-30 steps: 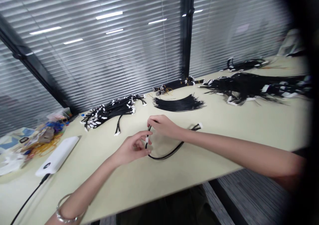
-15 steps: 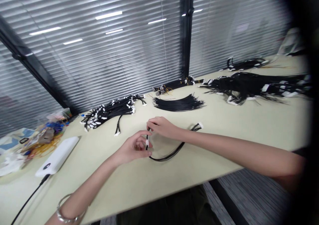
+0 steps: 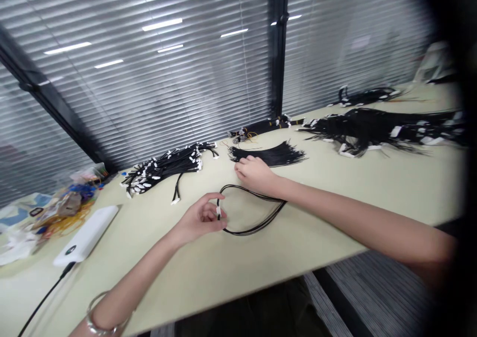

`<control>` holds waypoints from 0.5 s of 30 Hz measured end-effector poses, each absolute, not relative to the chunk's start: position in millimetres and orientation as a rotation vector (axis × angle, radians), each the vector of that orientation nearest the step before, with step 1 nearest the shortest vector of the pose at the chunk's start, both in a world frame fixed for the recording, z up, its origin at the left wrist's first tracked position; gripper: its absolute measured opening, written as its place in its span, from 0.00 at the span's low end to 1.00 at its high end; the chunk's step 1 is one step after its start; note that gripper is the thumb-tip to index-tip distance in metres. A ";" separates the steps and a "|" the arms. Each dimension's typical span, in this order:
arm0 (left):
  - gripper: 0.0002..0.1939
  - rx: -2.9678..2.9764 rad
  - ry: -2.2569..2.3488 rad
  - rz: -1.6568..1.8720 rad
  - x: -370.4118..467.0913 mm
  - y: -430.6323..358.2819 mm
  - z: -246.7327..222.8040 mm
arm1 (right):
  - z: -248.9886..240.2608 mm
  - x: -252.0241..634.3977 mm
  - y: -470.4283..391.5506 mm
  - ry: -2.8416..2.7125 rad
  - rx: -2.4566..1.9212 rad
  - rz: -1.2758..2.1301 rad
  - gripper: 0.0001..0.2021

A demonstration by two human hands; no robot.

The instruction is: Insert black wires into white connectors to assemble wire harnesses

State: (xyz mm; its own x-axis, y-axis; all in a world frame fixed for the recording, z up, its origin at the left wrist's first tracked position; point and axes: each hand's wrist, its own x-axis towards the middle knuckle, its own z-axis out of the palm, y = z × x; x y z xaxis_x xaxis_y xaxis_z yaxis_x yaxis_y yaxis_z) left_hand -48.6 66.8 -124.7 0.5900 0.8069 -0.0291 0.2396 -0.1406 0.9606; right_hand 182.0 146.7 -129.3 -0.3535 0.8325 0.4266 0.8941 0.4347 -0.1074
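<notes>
My left hand (image 3: pixel 203 215) grips a looped black wire harness (image 3: pixel 257 227) at its white connector (image 3: pixel 218 210), thumb below and fingers above. The loop bows out to the right over the table, and its far end passes out of sight under my right forearm. At the near left edge of a fanned bundle of loose black wires (image 3: pixel 276 154) is my right hand (image 3: pixel 255 172). Its fingers are curled together with the tips low by the wire ends. Whatever they pinch, if anything, is hidden.
A pile of black harnesses with white connectors (image 3: pixel 164 165) lies left of the loose wires. More wire bundles (image 3: pixel 380 126) spread along the right. A white power bank (image 3: pixel 87 233) with a black cable and some plastic bags (image 3: pixel 67 203) are at the left. Window blinds (image 3: pixel 167 78) stand behind.
My right hand has let go of the harness by the connector and moved up and right to the loose wires. My left hand keeps its hold; the loop has widened.
</notes>
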 end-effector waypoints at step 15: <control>0.28 1.690 0.862 0.626 -48.7 67.5 -125.5 | -130.0 220.5 170.1 -2.260 -2.034 -0.397 0.15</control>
